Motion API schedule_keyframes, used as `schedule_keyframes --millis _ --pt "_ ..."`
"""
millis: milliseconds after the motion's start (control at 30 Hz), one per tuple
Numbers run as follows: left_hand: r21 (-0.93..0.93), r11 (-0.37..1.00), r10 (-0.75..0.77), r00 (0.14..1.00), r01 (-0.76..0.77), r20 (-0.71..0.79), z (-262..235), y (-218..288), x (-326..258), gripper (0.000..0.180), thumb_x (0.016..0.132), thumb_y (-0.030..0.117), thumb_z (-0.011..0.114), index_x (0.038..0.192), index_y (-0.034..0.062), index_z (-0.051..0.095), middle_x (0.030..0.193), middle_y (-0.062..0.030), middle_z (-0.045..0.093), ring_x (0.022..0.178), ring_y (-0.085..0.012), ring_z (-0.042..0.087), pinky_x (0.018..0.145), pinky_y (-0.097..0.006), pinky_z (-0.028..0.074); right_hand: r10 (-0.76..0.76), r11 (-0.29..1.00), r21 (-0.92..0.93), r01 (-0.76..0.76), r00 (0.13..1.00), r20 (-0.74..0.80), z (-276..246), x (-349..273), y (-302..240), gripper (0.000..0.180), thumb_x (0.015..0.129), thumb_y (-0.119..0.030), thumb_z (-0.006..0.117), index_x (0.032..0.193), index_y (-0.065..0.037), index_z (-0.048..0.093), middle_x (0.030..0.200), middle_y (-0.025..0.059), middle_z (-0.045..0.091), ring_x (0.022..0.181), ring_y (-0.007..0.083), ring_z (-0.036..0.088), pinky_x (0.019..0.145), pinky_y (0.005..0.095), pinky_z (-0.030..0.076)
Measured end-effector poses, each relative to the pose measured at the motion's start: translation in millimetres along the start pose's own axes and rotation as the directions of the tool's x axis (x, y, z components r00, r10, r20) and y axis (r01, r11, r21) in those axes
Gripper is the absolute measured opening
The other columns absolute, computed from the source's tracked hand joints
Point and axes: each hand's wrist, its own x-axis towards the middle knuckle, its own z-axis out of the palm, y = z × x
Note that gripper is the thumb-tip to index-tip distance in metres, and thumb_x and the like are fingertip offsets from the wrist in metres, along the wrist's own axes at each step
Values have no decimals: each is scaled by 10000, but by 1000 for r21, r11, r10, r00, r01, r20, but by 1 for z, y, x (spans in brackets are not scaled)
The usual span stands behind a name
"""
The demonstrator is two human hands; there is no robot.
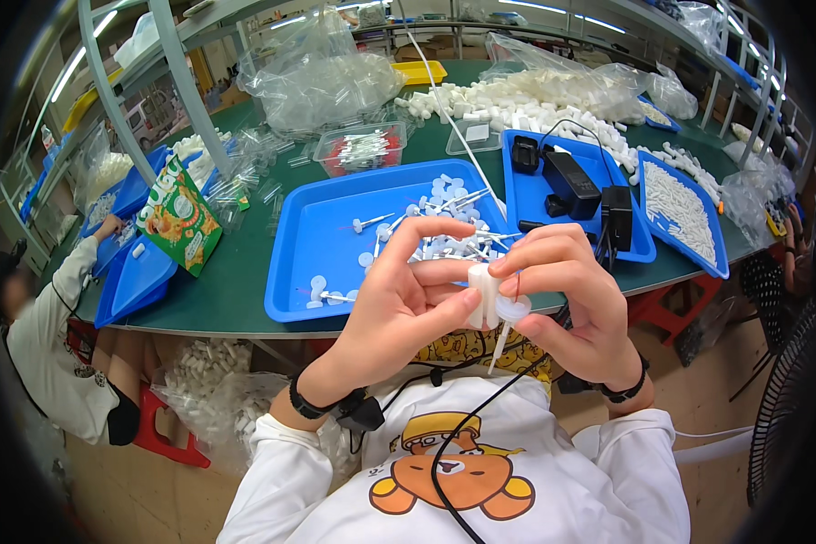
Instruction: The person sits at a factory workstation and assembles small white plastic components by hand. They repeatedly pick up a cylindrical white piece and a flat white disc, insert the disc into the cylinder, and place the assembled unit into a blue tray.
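My left hand (408,295) pinches a short white plastic cylinder (481,297) between thumb and fingers. Close beside it, my right hand (571,295) holds a translucent white disc with a thin stem (512,310), its stem slanting down. A fine red wire shows by the right fingers. Whether the disc touches the cylinder I cannot tell. Both hands are over the table's near edge, in front of a blue tray (313,236). Inside the tray lie many similar disc-and-stem pieces (444,204), heaped at its right side, with a few loose discs near its lower left.
On the right, a blue tray (644,247) carries black power adapters (571,184); another holds small white tubes (678,207). White cylinders (535,113) pile up behind, near clear plastic bags (322,77). A green snack bag (179,218) stands left, near another person's arm (77,263). Black cables cross my front.
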Motion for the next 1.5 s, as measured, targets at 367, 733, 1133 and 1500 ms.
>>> schedule_keyframes --millis 367,733,1133,1500 --pt "94 995 -14 1000 12 19 5 -7 -4 467 838 -43 534 1208 52 266 1048 -175 592 923 -144 591 770 -246 499 103 991 89 -103 995 0 4 -6 1 287 704 -76 719 953 -39 580 906 73 573 829 212 521 693 292 432" --pt "275 961 0 999 -12 45 10 -8 -9 479 818 -36 535 1204 46 264 998 -160 605 941 -159 588 781 -280 518 313 906 255 -337 941 131 2 -6 5 243 777 -48 634 1008 -5 574 881 73 547 834 143 540 754 278 455" --pt "202 978 -78 992 57 101 9 -5 -8 520 825 -93 460 1249 63 202 1036 -204 583 940 -243 616 829 -337 496 300 863 342 -372 922 247 -7 -6 10 184 823 -47 587 999 7 580 942 85 572 907 149 547 793 272 451" --pt "230 973 -33 999 23 43 7 -7 -6 367 813 -28 578 1100 16 355 988 -133 565 935 -171 596 763 -299 545 414 741 453 -495 869 272 -1 -4 8 173 798 19 571 971 30 564 989 81 514 947 148 504 851 281 402"
